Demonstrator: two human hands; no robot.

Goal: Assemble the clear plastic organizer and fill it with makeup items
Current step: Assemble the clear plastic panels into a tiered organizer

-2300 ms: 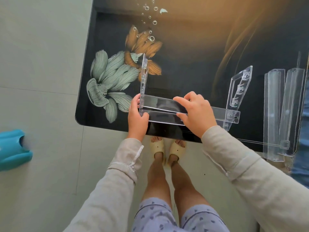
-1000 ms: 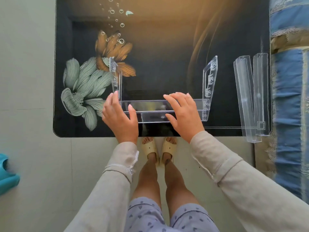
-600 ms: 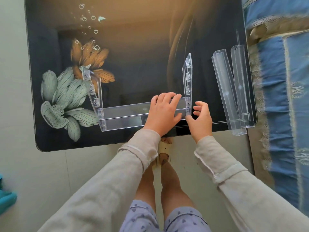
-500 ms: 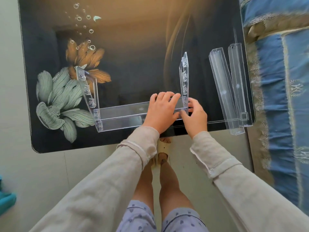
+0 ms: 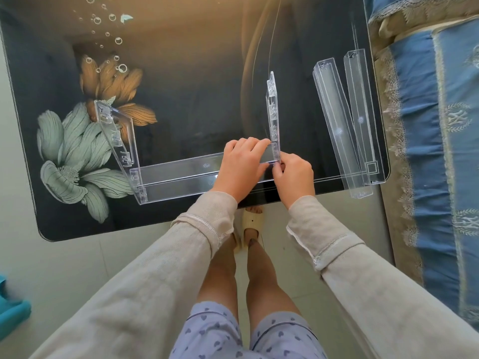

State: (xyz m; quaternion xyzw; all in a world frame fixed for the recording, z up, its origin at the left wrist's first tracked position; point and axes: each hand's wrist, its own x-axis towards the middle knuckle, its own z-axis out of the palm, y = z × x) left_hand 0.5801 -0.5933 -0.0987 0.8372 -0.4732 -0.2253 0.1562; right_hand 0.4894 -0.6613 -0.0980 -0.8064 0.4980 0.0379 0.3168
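Observation:
A partly built clear plastic organizer stands on the dark table (image 5: 197, 73). Its long clear shelf (image 5: 176, 174) runs along the near edge between a left side panel (image 5: 115, 136) and a right side panel (image 5: 273, 112), both upright. My left hand (image 5: 242, 167) lies over the shelf's right end, fingers curled on its top edge. My right hand (image 5: 294, 177) pinches the bottom corner of the right side panel where it meets the shelf. Two more clear shelves (image 5: 337, 125) lie loose at the table's right. No makeup items are in view.
The table top shows a printed flower (image 5: 77, 141) at the left. A blue and tan patterned sofa cover (image 5: 440, 125) borders the table's right side. A teal object (image 5: 13, 307) sits on the floor at the lower left. My feet in slippers stand under the near edge.
My left hand has crossed from the shelf's left end to its right end. My right hand has moved off the shelf's middle onto the right panel's bottom corner. The view shifted right.

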